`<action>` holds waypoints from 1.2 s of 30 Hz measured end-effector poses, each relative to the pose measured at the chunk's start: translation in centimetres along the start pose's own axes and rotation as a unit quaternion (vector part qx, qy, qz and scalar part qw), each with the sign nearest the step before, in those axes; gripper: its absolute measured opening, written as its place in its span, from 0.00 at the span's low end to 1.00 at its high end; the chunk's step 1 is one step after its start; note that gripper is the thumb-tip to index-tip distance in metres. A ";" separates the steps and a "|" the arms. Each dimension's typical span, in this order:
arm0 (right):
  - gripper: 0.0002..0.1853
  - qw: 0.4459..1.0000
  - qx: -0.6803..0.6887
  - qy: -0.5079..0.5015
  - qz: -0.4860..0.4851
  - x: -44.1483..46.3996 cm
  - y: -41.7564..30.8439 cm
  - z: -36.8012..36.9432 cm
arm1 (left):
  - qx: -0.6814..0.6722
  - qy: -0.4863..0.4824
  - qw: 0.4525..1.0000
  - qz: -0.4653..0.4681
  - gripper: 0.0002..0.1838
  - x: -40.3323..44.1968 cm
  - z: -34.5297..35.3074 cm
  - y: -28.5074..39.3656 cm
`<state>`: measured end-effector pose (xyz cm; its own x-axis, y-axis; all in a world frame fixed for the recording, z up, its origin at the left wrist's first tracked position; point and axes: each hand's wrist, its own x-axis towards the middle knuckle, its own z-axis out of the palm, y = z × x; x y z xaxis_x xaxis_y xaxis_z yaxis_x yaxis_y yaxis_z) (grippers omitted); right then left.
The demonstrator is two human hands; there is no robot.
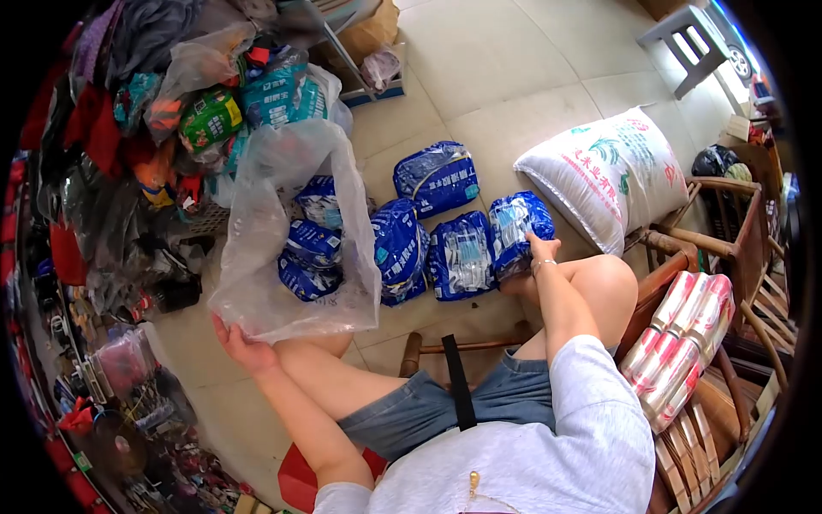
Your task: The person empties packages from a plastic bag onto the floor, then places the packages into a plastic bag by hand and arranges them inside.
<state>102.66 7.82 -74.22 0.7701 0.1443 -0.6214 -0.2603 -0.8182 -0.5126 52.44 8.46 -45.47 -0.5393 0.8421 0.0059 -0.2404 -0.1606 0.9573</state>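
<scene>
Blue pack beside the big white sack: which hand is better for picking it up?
Probably the right hand: its fingers are at that blue pack, while the left hand is across at the clear bag's edge.

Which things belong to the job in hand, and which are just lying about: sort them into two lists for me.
Job in hand, judging by the hands:
- blue pack at the right hand
- clear plastic bag at the left hand
- other blue packs, probably

Apparently just lying about:
- white printed sack
- grey stool
- red-and-silver wrapped bundle
</scene>
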 end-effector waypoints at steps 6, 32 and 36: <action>0.39 0.992 0.086 0.019 -0.091 -3.7 -2.8 -0.3 | 0.544 0.070 0.788 0.281 0.30 -4.2 1.3 -1.0; 0.33 0.340 -0.303 -0.361 -0.814 -32.9 -8.2 -15.2 | -0.106 -0.279 0.851 -0.432 0.41 -18.2 9.7 -8.6; 0.31 0.391 -0.250 -0.252 -0.849 -30.4 -11.7 -12.7 | -0.110 -0.330 0.839 -0.418 0.41 -19.3 7.4 -8.3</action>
<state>89.73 5.91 -41.83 -0.6611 0.7033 0.2613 0.6200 0.7082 -0.3376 70.86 -2.65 -51.38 0.4389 0.7977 -0.4137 -0.4949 0.5988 0.6297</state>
